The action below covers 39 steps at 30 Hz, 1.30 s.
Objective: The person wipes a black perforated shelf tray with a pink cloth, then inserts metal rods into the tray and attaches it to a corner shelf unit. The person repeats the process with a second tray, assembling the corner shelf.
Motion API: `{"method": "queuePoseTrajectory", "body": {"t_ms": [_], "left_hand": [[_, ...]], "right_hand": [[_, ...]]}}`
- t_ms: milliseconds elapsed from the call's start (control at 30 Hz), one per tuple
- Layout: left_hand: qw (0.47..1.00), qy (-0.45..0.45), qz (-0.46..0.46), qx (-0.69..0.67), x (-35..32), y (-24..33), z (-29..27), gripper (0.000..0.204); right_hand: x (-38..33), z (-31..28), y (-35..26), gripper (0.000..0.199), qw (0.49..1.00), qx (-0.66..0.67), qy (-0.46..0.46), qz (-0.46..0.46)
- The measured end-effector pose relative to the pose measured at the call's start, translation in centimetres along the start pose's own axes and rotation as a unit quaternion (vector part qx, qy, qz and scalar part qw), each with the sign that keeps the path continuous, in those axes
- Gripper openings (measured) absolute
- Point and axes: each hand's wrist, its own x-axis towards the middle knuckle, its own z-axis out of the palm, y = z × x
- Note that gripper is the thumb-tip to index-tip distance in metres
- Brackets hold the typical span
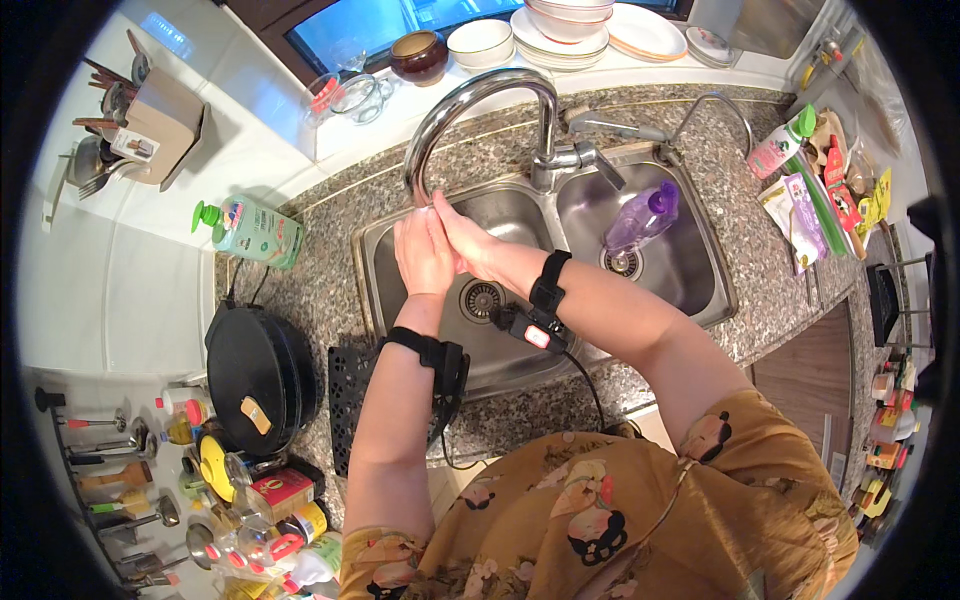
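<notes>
My left hand (422,255) and my right hand (468,240) are pressed together over the left sink basin (510,225), right below the spout of a curved chrome faucet (480,85). The fingers look stretched out and lie against each other, with nothing seen between them. Part of the right hand is hidden behind the left. Whether water is running cannot be made out. Below the hands shows a round drain strainer (482,299). In the right basin (690,270) lies a purple translucent bottle (640,222). Black straps with small devices circle both wrists.
Left of the sink stand a green pump bottle (262,233) and a black round pan (258,375). Bowls and plates (565,40) line the windowsill. A pink bottle with a green cap (783,143) and packets stand right. Bottles and jars (270,510) crowd the lower left.
</notes>
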Motion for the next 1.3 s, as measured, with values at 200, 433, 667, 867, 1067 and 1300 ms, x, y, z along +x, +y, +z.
{"method": "queuePoseTrajectory", "body": {"t_ms": [200,433,667,867,1067,1300], "left_hand": [[0.985,-0.098,-0.135,0.053,0.6,-0.5,0.1,0.052],[0.958,0.0,-0.238,-0.162,0.3,-2.7,1.0,0.037],[0.575,-0.059,-0.532,-0.619,0.0,-1.5,-0.4,0.033],[0.64,-0.04,-0.444,-0.626,0.8,0.6,-0.7,0.042],[0.646,-0.055,-0.488,-0.584,-1.0,-2.7,0.5,0.049],[0.629,-0.005,-0.478,-0.613,0.9,-2.7,-0.7,0.05]], "right_hand": [[-0.2,-0.9,0.8,0.076,0.99,-0.136,0.015,-0.021],[0.6,-1.1,1.5,0.064,0.974,-0.186,0.01,-0.132],[1.3,0.7,1.0,0.033,0.987,-0.028,-0.031,-0.155],[1.5,-1.5,0.3,0.032,0.988,-0.096,0.021,-0.116],[1.0,2.1,0.8,0.042,0.985,-0.103,-0.011,-0.14],[0.5,0.8,2.1,0.057,0.981,-0.063,-0.037,-0.178]]}}
